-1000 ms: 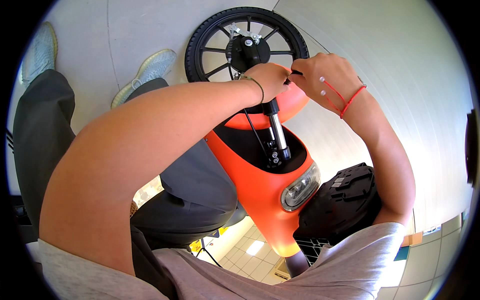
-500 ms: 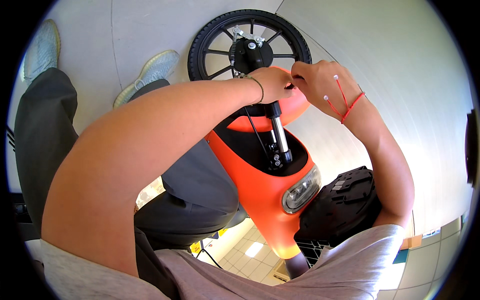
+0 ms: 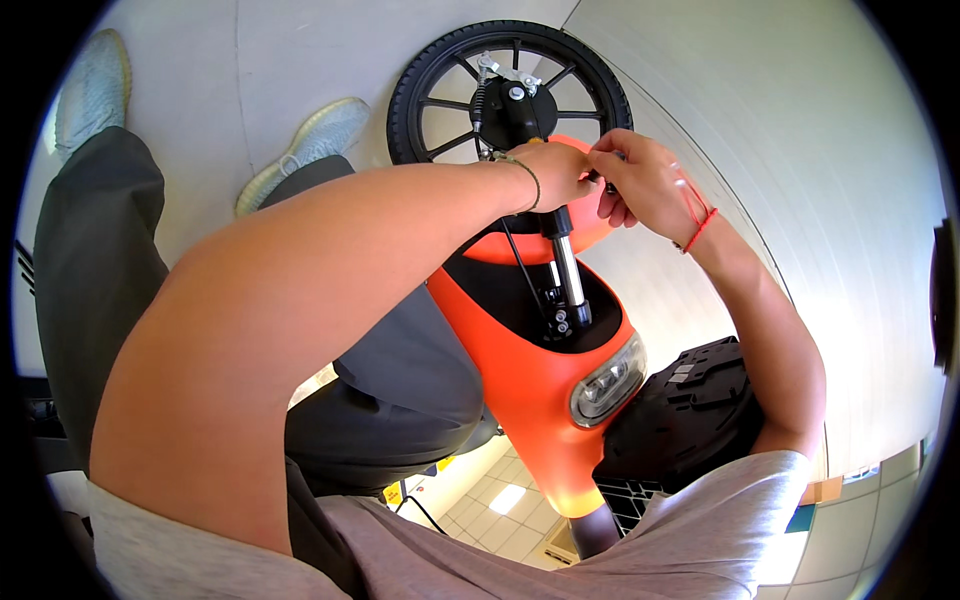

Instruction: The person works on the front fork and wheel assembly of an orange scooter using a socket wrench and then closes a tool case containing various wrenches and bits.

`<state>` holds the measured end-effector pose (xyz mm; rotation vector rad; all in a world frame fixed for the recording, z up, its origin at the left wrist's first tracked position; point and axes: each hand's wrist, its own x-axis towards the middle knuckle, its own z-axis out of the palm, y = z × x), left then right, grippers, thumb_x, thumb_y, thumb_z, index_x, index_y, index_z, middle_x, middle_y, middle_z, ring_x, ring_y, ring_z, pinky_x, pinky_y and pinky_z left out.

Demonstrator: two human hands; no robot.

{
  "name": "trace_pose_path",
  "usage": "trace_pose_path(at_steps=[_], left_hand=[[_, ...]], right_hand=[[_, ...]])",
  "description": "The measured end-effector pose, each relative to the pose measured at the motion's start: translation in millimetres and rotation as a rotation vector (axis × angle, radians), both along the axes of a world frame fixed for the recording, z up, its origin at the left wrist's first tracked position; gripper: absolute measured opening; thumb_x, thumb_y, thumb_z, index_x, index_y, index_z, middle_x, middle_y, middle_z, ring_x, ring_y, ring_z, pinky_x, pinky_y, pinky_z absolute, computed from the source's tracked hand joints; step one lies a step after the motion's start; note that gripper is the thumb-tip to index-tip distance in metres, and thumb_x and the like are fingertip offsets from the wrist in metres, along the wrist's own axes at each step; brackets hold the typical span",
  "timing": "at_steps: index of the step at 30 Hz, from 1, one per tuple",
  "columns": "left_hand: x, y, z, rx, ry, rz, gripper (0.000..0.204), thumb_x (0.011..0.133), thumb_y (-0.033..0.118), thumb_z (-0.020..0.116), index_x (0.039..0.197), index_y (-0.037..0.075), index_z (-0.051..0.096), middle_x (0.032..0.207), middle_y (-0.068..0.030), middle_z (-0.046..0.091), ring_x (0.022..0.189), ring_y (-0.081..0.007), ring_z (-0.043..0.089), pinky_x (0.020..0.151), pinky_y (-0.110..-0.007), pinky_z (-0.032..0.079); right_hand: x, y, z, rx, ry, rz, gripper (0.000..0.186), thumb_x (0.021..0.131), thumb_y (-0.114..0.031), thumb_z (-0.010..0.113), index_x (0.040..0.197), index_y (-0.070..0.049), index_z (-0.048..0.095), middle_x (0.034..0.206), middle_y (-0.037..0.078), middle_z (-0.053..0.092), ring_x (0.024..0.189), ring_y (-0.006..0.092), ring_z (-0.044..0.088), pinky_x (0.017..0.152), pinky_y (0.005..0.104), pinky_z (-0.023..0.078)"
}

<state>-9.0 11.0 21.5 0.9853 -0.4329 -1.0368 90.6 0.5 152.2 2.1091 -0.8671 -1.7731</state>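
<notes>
An orange scooter body (image 3: 515, 400) lies below my hands, with a front wheel (image 3: 408, 110), orange fender (image 3: 575, 143) and silver fork tube (image 3: 568, 270). My left hand (image 3: 548, 176) is closed at the fender beside the upper fork; its fingertips are mostly hidden, so what they hold is unclear. My right hand (image 3: 642, 185) meets it from the right, thumb and index pinched on a small dark piece (image 3: 608, 186) that I cannot identify, with the other fingers curled underneath. A black cable runs alongside the fork into the body's dark cavity.
A headlamp (image 3: 607, 385) sits on the body, beside a black plastic piece (image 3: 675, 410). My legs (image 3: 95, 240) and shoes (image 3: 305, 145) are on the left. The pale surface (image 3: 800, 150) around the wheel has seams and a curved edge at right.
My right hand has turned and shifted slightly downward, showing its lower fingers and more of the dark piece. The whole view has shifted slightly. My left hand stays at the fender.
</notes>
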Motion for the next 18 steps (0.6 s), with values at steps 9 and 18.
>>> trace_pose_path(at_steps=[9, 18], left_hand=[[6.8, 4.0, -6.4, 0.031, -0.055, -0.084, 0.031, 0.091, 0.034, 0.05, 0.1, 0.006, 0.063, 0.09, -0.0134, 0.067, 0.088, -0.0316, 0.064, 0.079, -0.041, 0.049], [-11.3, -7.7, -11.5, 0.027, 0.004, 0.032, 0.026, 0.086, 0.027, 0.058, 0.09, 0.003, 0.063, 0.087, -0.0164, 0.067, 0.087, -0.0329, 0.065, 0.076, -0.041, 0.05]], right_hand=[[16.3, -28.6, 4.4, 0.761, 0.23, 0.997, 0.031, 0.082, -0.026, 0.067, 0.102, -0.002, 0.063, 0.077, 0.009, 0.065, 0.077, 0.0265, 0.063, 0.07, 0.0351, 0.049], [7.9, -16.2, 1.5, 0.673, 0.196, 0.966, 0.033, 0.082, -0.03, 0.067, 0.097, -0.002, 0.06, 0.085, 0.01, 0.065, 0.082, 0.0274, 0.062, 0.073, 0.0369, 0.049]])
